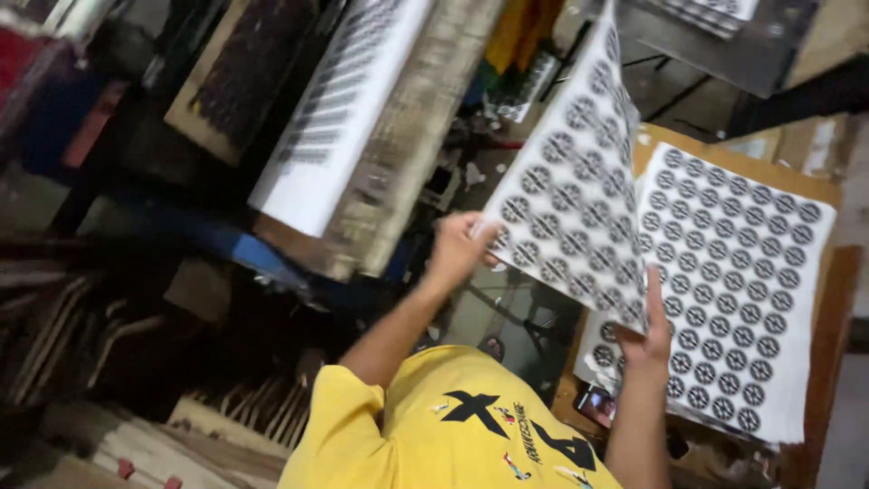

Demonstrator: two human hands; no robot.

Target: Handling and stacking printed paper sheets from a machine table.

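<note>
A white printed sheet, covered in rows of dark round emblems, is held up off the stack. Its long axis runs from lower left to upper right in the head view; the top corner points up toward the frame's upper edge, and the sheet is curled, printed face turned toward the camera.

The left hand is closed on the sheet's lower left corner, edge pinched between fingers and thumb. The right hand is closed on the lower right edge, fingers extended up along the paper.

A stack of same-pattern sheets lies flat just right of the lifted sheet, on a brown board; its near left part is covered by the lifted sheet and the right hand. The person's yellow shirt, with a black cross mark and small coloured prints, fills the bottom centre.

Upper left: a white sheet with dark bar rows is seen lying on a worn wooden frame, with a blue bar below it. A small dark device lies at the stack's lower left corner. The left side is dark and blurred; details cannot be told.
</note>
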